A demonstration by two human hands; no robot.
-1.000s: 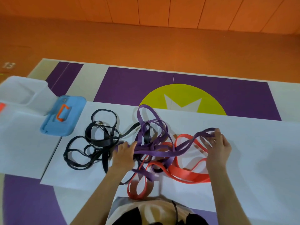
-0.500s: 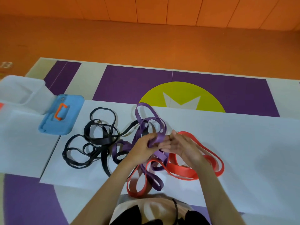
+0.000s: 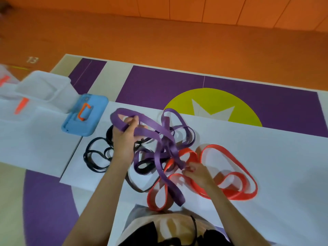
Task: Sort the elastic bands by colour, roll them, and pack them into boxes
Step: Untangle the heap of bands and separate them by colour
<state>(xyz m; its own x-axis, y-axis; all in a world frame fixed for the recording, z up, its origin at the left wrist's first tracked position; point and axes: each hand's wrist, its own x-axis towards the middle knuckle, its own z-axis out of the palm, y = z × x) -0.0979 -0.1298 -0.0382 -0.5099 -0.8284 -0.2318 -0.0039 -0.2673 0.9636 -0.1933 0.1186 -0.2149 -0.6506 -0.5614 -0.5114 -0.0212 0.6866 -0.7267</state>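
Note:
A tangle of purple elastic bands (image 3: 159,139) lies over black bands (image 3: 95,157) on the left and red bands (image 3: 230,174) on the right, all on a white sheet (image 3: 275,157). My left hand (image 3: 124,139) is raised and grips a loop of purple band, lifting it up and to the left. My right hand (image 3: 197,173) pinches purple band low down where it crosses the red bands. A clear plastic box (image 3: 44,89) stands at the far left.
A blue lid with an orange handle (image 3: 85,116) lies beside the clear box. An orange piece (image 3: 21,105) shows on another clear container at the left edge. Under the sheet is a purple, yellow and cream mat (image 3: 159,82); orange floor lies beyond.
My hands were together at the middle of the pile. Now the left hand has drawn a purple loop up and left, and the right hand has dropped toward the red bands.

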